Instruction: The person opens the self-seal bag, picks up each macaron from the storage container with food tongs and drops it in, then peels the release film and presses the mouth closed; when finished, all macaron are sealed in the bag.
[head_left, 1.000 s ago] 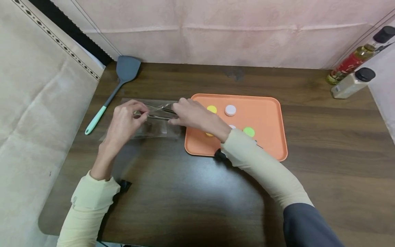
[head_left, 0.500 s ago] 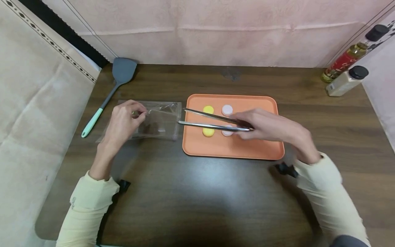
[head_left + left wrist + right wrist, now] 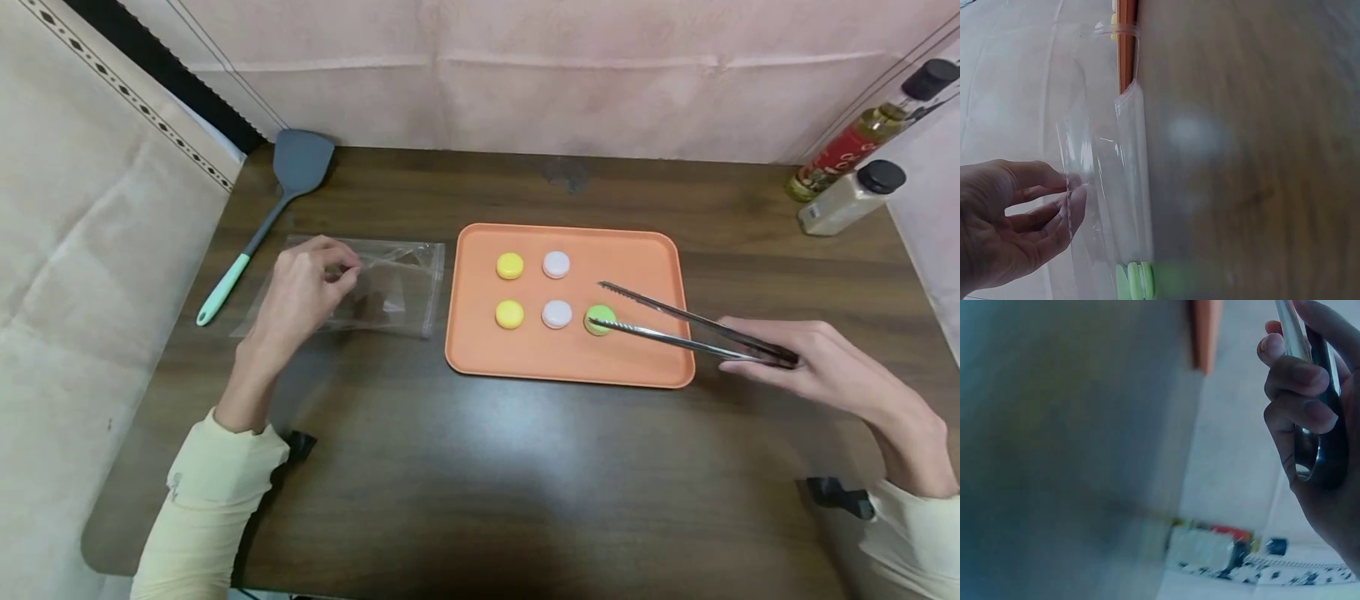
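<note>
My left hand pinches the upper edge of a clear plastic bag lying left of the tray; thumb and fingertips meet on the film in the left wrist view. Green round pieces like macarons show at the bag's lower end there; the head view hides them. My right hand grips metal tongs near their joined end. Their arms are spread, with one tip over a green macaron on the orange tray and nothing between them. Two yellow macarons and two white macarons sit beside it.
A grey spatula with a mint handle lies at the back left. An oil bottle and a white jar with a black lid stand at the back right. Cloth walls border the wooden table.
My right hand has drawn the tongs out of the bag and carried them right, across the tray to its right side. The left hand keeps its hold on the bag.
</note>
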`<control>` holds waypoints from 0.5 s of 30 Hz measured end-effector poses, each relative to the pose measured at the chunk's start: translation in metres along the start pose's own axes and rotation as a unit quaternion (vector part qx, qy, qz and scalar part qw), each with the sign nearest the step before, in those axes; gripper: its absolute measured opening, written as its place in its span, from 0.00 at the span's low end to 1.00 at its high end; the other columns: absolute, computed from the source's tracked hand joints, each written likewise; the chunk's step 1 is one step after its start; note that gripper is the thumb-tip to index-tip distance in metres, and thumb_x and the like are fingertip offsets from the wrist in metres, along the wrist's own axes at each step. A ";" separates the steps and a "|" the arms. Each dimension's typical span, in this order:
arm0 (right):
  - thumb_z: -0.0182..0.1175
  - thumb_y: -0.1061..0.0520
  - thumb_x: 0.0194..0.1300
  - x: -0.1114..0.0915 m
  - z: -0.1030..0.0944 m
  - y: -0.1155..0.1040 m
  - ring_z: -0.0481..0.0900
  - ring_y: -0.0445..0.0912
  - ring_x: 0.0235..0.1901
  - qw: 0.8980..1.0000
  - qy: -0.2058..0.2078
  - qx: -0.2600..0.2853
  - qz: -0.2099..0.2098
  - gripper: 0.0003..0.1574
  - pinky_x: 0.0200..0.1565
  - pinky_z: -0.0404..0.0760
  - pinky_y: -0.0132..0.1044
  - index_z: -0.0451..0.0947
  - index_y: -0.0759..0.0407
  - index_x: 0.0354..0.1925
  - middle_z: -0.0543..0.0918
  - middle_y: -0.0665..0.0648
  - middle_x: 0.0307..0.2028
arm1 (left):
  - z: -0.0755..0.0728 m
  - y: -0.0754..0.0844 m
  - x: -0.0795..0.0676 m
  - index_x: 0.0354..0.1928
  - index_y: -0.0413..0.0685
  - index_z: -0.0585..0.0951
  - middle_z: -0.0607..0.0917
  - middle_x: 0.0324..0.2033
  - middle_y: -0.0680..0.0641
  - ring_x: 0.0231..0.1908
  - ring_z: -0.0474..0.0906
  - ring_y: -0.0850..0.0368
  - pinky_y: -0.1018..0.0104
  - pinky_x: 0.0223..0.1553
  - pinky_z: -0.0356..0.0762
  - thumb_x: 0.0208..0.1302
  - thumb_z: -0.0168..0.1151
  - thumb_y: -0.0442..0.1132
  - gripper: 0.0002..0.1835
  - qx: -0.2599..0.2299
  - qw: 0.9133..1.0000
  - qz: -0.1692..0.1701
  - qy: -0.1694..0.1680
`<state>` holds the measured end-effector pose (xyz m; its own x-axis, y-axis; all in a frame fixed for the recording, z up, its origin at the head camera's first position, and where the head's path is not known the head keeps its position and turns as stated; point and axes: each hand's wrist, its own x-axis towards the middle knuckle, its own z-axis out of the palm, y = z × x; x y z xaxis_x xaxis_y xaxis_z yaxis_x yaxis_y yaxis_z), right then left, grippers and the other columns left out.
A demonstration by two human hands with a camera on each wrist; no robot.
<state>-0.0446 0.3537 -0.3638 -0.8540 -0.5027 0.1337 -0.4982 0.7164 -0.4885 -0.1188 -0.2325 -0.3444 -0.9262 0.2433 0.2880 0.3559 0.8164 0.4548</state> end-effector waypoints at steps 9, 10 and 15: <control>0.84 0.67 0.52 -0.013 0.014 0.024 0.73 0.28 0.31 0.999 -0.009 -0.017 -0.035 0.33 0.35 0.69 0.21 0.89 0.58 0.58 0.77 0.33 0.30 | 0.000 -0.003 0.000 0.40 0.30 0.91 0.91 0.45 0.32 0.35 0.88 0.39 0.48 0.35 0.83 0.72 0.70 0.25 0.04 0.016 1.000 0.001 -0.003; 0.84 0.66 0.53 -0.013 0.014 0.025 0.73 0.28 0.31 0.999 -0.013 -0.022 -0.034 0.33 0.35 0.69 0.21 0.89 0.57 0.58 0.77 0.33 0.30 | 0.000 -0.002 0.000 0.40 0.30 0.91 0.91 0.45 0.32 0.35 0.88 0.39 0.48 0.35 0.83 0.72 0.69 0.25 0.04 0.015 1.000 0.000 -0.004; 0.82 0.63 0.59 -0.009 0.014 0.023 0.71 0.27 0.28 0.998 -0.049 -0.035 -0.006 0.32 0.35 0.67 0.21 0.87 0.56 0.62 0.75 0.33 0.28 | 0.001 -0.002 0.000 0.40 0.29 0.91 0.90 0.45 0.31 0.36 0.89 0.37 0.43 0.37 0.88 0.72 0.69 0.25 0.04 0.002 1.000 -0.005 -0.007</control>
<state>-0.0469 0.3679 -0.3886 -0.8310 -0.5538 0.0528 -0.5203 0.7401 -0.4261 -0.1196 -0.2330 -0.3463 -0.9314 0.2431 0.2709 0.3463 0.8210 0.4539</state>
